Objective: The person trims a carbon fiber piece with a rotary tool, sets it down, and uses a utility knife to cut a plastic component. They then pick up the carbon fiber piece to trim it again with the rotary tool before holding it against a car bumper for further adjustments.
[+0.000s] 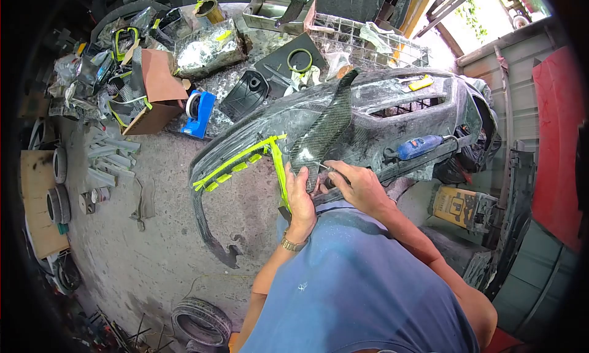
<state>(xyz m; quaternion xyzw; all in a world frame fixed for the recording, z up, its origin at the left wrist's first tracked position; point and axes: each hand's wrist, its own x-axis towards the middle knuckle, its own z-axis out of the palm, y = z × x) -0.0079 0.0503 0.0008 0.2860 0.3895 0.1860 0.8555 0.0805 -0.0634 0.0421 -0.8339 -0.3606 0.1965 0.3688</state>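
Left hand point(300, 196), curled round near end of carbon-fibre panel point(326, 129). Right hand point(357, 184), pinching thin pale sliver point(321, 164) beside it. Panel: dark, glossy, woven, curved, narrowing to far tip; over middle of dusty grey car bumper point(270, 121).

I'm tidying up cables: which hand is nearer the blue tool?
Right. The right hand is apart from the blue tool, to its lower left in the picture; the left hand is farther left, beyond the right one.

It's a workshop — power tool point(420, 147), tyres point(57, 206).
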